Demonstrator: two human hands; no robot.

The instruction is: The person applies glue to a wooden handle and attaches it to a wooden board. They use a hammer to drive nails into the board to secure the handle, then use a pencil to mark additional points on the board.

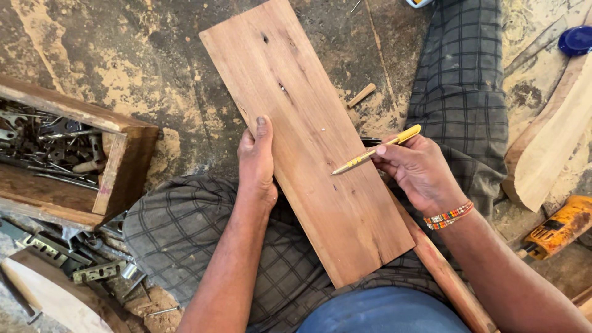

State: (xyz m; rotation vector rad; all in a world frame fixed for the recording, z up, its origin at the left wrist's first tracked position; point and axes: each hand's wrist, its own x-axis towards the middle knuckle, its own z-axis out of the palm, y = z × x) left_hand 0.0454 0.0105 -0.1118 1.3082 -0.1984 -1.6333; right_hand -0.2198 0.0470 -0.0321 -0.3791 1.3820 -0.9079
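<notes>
Yellow pencil [377, 150]; brown board [308, 135]; grey-checked trousers [459, 92].

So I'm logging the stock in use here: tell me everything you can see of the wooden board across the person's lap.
The wooden board is a flat, reddish-brown rectangular plank with visible grain, a few dark knots and a small pale speck. It lies diagonally across the lap, its far end over the dusty floor. The left hand grips its left edge, thumb on top; the yellow pencil in the right hand touches its face.

Bright, even daylight — soft, with faint shadows under the left hand [258, 161] and the board [308, 132]. No glare. Centre sharp; corners slightly soft, with mild wide-angle stretch at the edges.
</notes>
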